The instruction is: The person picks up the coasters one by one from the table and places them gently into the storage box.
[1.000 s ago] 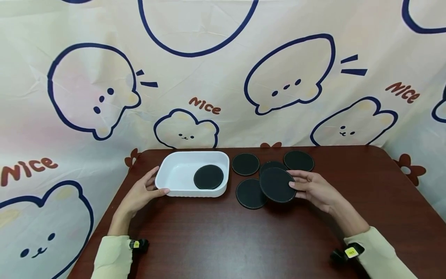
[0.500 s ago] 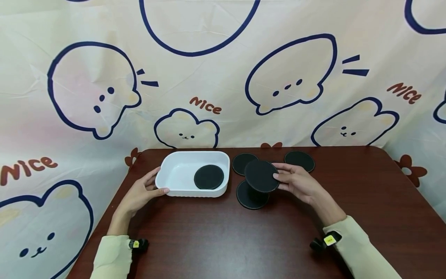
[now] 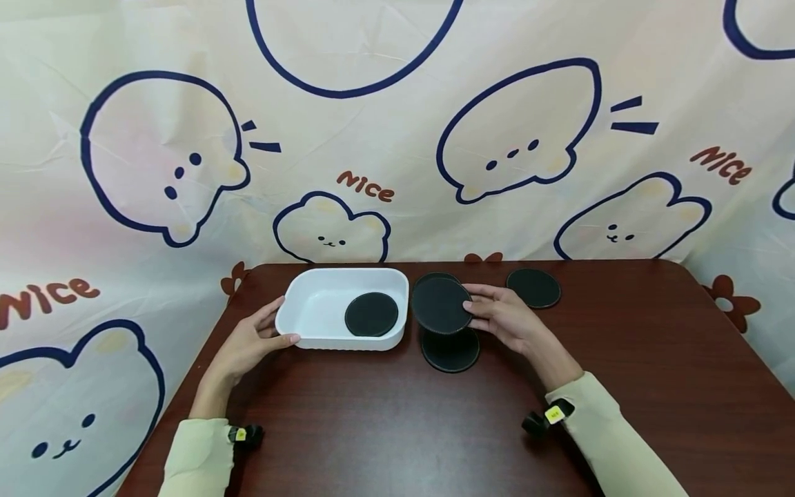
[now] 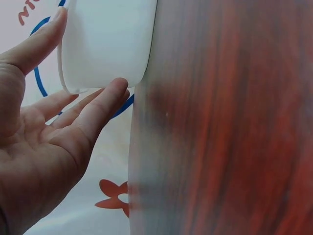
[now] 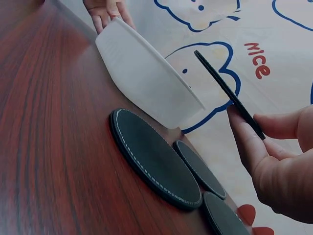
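A white plastic tray [image 3: 310, 310] stands at the back left of the table with one round black coaster [image 3: 371, 315] inside. My left hand [image 3: 251, 342] grips its left end, thumb at the front corner and fingers along the side. My right hand [image 3: 509, 321] pinches another coaster [image 5: 230, 93] by its edge, thumb against the fingers, raised above the table beside the tray's right end. In the head view the held coaster overlaps a stitched coaster [image 3: 450, 352] in front and one [image 3: 437, 276] behind, both lying on the table.
Another coaster [image 3: 533, 288] lies at the back, right of my right hand. The dark red-brown table [image 3: 373, 428] ends at the rear against a patterned cloth [image 3: 416, 152]. Coasters lie close together in the right wrist view.
My right hand has moved left with the coaster, from above the right-hand coasters to close beside the tray. The left hand and tray have stayed in place.
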Demonstrator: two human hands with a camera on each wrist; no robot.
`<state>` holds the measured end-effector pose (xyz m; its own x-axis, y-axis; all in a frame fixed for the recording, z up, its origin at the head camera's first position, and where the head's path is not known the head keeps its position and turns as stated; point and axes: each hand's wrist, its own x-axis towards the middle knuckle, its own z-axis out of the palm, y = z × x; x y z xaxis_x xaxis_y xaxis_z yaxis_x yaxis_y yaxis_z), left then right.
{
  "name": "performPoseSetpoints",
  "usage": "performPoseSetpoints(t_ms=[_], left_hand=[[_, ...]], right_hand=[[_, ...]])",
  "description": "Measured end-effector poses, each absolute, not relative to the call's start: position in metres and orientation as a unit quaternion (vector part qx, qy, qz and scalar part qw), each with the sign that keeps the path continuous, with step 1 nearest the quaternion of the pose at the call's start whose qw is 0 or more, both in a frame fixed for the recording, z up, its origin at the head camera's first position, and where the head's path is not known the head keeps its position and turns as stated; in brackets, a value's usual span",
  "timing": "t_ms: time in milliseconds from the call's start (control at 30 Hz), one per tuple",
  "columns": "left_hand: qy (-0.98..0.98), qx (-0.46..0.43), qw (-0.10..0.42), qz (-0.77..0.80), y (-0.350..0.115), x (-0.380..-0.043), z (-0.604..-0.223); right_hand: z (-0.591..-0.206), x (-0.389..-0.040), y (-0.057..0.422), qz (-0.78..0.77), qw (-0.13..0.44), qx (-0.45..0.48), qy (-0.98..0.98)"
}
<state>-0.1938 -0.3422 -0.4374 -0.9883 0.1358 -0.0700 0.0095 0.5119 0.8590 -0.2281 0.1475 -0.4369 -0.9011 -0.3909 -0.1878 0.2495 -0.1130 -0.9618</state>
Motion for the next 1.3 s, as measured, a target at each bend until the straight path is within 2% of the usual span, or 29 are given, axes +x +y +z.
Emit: performPoseSetpoints(t_ms=[567,1300], left_hand=[[0.878,0.046,0.061,0.473,-0.343,-0.195,-0.435],[0.884,0.044,0.061,0.461,-0.342,-0.195,-0.434]], right_hand=[[-0.432,-0.239,0.106,-0.749,0.21,-0.078,0.624],[-0.427,-0.257,0.04,-0.769,0.203,-0.043,0.605]])
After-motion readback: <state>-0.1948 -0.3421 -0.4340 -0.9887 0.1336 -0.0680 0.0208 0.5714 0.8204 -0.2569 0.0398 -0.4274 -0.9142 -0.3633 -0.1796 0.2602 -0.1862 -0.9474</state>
